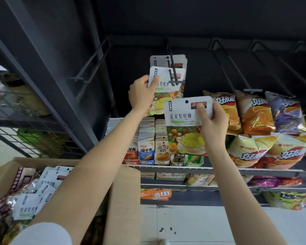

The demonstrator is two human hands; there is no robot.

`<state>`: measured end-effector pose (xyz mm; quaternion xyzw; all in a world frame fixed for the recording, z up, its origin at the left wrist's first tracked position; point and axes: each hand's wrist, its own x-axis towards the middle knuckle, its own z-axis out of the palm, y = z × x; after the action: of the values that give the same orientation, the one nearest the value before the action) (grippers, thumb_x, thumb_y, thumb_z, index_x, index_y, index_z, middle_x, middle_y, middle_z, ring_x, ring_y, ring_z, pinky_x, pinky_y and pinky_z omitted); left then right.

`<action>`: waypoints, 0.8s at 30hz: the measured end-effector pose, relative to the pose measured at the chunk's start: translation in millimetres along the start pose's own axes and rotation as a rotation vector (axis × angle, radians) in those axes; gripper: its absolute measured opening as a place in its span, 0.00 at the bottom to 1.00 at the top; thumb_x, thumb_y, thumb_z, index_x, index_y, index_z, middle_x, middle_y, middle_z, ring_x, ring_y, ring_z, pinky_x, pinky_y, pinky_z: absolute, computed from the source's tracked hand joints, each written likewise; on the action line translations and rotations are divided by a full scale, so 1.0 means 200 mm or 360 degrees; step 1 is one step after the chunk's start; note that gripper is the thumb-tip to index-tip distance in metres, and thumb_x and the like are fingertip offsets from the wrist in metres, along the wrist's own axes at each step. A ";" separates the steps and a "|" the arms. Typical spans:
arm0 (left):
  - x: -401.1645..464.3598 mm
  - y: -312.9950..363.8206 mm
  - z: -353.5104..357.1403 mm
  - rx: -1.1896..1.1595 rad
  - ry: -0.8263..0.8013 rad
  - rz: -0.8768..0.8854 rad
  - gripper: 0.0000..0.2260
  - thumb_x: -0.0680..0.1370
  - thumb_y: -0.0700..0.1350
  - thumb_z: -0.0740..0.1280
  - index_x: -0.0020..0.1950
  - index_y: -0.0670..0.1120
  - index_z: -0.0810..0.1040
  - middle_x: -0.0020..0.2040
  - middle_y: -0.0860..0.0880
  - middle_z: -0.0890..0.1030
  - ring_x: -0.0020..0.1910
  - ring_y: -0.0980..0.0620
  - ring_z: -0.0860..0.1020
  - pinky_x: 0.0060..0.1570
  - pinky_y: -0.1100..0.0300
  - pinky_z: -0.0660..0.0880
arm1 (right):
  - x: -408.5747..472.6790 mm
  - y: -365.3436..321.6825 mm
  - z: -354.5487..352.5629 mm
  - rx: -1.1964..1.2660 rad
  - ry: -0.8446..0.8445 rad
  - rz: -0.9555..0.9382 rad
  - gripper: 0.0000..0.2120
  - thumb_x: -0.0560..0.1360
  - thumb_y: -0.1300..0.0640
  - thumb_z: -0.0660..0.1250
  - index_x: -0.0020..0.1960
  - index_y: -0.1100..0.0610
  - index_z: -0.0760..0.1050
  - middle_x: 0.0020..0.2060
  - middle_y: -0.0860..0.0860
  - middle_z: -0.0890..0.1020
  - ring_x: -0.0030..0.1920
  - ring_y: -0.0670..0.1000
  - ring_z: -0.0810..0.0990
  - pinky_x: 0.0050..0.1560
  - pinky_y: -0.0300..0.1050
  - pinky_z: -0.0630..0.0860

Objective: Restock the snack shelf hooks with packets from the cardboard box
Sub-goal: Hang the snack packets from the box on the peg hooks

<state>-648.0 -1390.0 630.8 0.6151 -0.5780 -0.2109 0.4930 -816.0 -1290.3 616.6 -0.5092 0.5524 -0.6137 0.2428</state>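
Restocking partly done, as I read it. Double-prong hook [173,75] is my landmark: two white star-gummy packets already hang on it, rear packet [177,60] pushed back, front packet [166,89] near the prong tips. My left hand [140,93] pinches the front packet's left edge, thumb on its face, just left of the hook tip, likely sliding it on. My right hand [213,124] grips a third gummy packet [185,124] below and right of the hook, thumb near the top, hang hole visible and not yet on the prongs. Hands apart, each clamped on its own packet.

Left to do: plenty. Cardboard box [124,200], far below-left of the hook, holds many more of the same white packets [30,207]. Hooks right of the landmark [231,66] look bare along their prongs; chip bags [256,115] sit below them. I judge early stage, a few hung, most remaining.
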 end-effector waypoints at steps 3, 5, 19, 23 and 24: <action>0.06 0.00 0.01 0.0023 0.0033 -0.0045 0.09 0.79 0.52 0.65 0.50 0.47 0.79 0.47 0.54 0.82 0.41 0.61 0.78 0.43 0.60 0.75 | 0.01 -0.07 0.00 0.0032 -0.0042 -0.0168 0.08 0.78 0.60 0.66 0.57 0.57 0.73 0.42 0.41 0.79 0.41 0.34 0.78 0.39 0.28 0.72; 0.03 0.00 -0.03 -0.0194 0.0105 -0.0078 0.12 0.78 0.49 0.66 0.60 0.47 0.76 0.57 0.52 0.80 0.53 0.59 0.77 0.54 0.63 0.74 | 0.03 -0.11 0.01 0.0108 -0.0042 -0.0246 0.14 0.77 0.63 0.67 0.60 0.56 0.68 0.41 0.44 0.79 0.40 0.36 0.79 0.39 0.29 0.73; -0.37 0.03 -0.19 -0.0521 -0.0328 0.0375 0.18 0.74 0.37 0.71 0.59 0.50 0.69 0.58 0.47 0.77 0.50 0.57 0.81 0.42 0.63 0.79 | 0.15 -0.07 0.13 0.0048 -0.0126 -0.0358 0.03 0.77 0.62 0.66 0.49 0.56 0.76 0.43 0.41 0.80 0.47 0.37 0.77 0.52 0.33 0.71; -0.36 0.02 -0.18 -0.0535 -0.0282 0.0331 0.18 0.73 0.37 0.72 0.58 0.49 0.70 0.54 0.51 0.79 0.48 0.57 0.81 0.40 0.65 0.78 | 0.16 -0.06 0.13 0.0071 -0.0134 -0.0351 0.03 0.77 0.62 0.66 0.50 0.57 0.77 0.43 0.41 0.80 0.47 0.37 0.77 0.51 0.32 0.70; -0.36 0.03 -0.18 -0.0556 -0.0282 0.0316 0.18 0.73 0.37 0.72 0.58 0.49 0.71 0.54 0.52 0.78 0.48 0.57 0.81 0.40 0.66 0.77 | 0.17 -0.06 0.14 0.0071 -0.0135 -0.0356 0.03 0.77 0.62 0.66 0.50 0.57 0.77 0.43 0.41 0.80 0.46 0.37 0.77 0.51 0.32 0.70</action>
<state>-637.8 -1308.9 628.3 0.4394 -0.6315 -0.3116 0.5578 -800.6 -1327.2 636.0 -0.5876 0.4677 -0.6270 0.2071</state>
